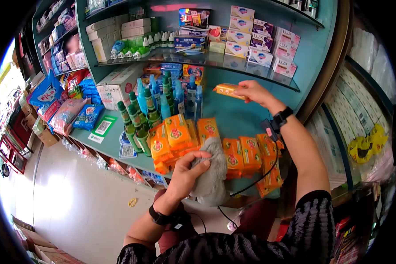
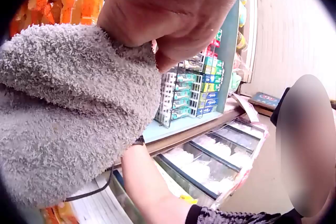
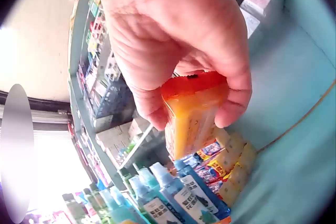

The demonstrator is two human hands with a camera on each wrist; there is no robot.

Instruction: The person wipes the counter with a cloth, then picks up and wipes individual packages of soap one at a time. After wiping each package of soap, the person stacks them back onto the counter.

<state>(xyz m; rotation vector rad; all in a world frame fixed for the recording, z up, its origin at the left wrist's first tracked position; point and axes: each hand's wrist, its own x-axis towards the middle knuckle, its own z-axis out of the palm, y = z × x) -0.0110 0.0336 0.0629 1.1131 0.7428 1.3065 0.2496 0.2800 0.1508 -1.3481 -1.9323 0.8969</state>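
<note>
My left hand grips a fluffy grey cloth in front of the orange packs, thumb lying over it. In the left wrist view the same cloth fills the left side. My right hand is raised near the shelf's back wall, pinching an orange-wrapped bar of soap. Thumb and fingers press its two sides in the right wrist view, where the soap bar hangs end-on. Stacks of orange soap packs stand along the shelf's front edge, and more orange packs lie right of the cloth.
Green bottles and blue spray bottles stand behind the orange packs. Above runs a glass shelf with soap boxes. Bagged goods and a QR card lie to the left. A black cable crosses the front edge.
</note>
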